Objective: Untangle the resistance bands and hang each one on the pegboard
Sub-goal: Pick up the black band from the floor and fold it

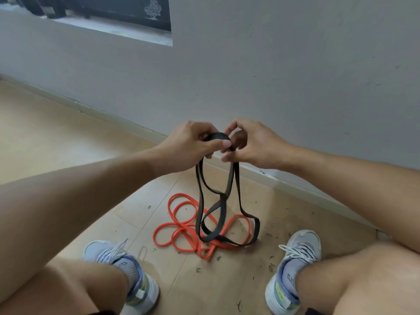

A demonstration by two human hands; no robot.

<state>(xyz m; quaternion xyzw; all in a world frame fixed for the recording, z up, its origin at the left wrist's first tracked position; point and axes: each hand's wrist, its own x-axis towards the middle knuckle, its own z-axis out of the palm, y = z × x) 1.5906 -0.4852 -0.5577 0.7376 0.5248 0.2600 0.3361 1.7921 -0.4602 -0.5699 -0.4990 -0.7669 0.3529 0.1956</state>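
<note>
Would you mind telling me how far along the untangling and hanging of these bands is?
Nothing is hung yet; no pegboard is in view. In hand: the left hand and right hand both grip the top of the black band, whose lower loops trail onto the floor. Left: the orange band lies coiled on the floor under it, then hanging both.

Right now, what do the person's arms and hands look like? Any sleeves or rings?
Both arms are bare, with no sleeves showing. The left hand and right hand wear no gloves, and I see no rings, watch or bracelets. Short plain fingernails show on some fingers.
</note>
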